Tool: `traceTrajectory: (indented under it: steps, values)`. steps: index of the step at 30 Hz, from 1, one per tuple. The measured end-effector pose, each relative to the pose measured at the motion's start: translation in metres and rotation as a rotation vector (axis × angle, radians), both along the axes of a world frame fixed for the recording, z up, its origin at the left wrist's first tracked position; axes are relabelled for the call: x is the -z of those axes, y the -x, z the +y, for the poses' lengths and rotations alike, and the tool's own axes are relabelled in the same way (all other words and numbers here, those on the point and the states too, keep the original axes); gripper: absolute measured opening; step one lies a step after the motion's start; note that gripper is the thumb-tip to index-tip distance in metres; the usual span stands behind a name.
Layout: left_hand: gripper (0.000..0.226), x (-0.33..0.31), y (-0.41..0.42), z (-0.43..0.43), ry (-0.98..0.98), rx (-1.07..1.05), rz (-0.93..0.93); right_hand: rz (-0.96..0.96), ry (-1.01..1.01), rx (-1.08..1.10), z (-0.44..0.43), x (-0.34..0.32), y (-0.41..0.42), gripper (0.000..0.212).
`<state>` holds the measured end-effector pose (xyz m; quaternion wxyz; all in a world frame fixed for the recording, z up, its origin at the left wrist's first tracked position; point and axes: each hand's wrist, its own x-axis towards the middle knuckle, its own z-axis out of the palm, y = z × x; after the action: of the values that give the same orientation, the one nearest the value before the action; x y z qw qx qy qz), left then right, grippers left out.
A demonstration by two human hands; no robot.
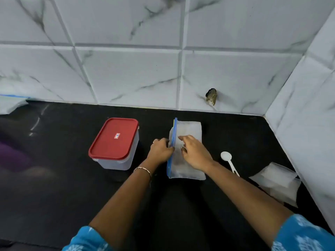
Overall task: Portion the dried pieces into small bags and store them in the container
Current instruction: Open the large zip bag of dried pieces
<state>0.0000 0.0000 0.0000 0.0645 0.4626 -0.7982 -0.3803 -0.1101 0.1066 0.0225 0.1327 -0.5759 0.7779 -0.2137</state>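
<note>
A clear zip bag (188, 131) with a blue zip strip along its left edge lies flat on the black counter (54, 178). Dark dried pieces show faintly through its lower half. My left hand (161, 150) pinches the blue zip strip near the middle of the bag's left edge. My right hand (194, 153) rests on top of the bag with its fingers spread, pressing it down. A clear plastic container (116, 142) with a red lid on it stands to the left of the bag. A white plastic spoon (228, 162) lies to the right of the bag.
A small stack of clear bags (277, 182) lies at the right by the marble-tiled side wall. The tiled back wall has a broken hole (211, 98) low down. More clear plastic (10, 104) sits at the far left edge.
</note>
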Motion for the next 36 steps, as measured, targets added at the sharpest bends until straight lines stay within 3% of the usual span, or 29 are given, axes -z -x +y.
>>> traceTrajectory:
  steps: [6,12,20,30,36]
  values:
    - [0.042,0.002,0.003,0.007,-0.048,-0.121,0.071,-0.072,-0.081,0.079,-0.013,0.013,-0.003,0.049]
    - [0.034,0.005,0.007,0.003,-0.317,-0.205,0.256,-0.401,-0.03,0.246,-0.026,0.023,0.001,0.047]
    - [0.018,-0.012,0.012,0.01,-0.533,-0.184,0.484,-0.768,0.193,0.429,-0.031,0.02,0.014,0.01]
    - [0.032,-0.048,0.029,0.007,-0.548,-0.083,0.579,-1.117,0.296,0.466,-0.022,-0.026,0.034,0.006]
    - [0.025,-0.077,0.038,0.011,-0.483,-0.063,0.642,-1.269,0.351,0.467,-0.017,-0.053,0.044,0.006]
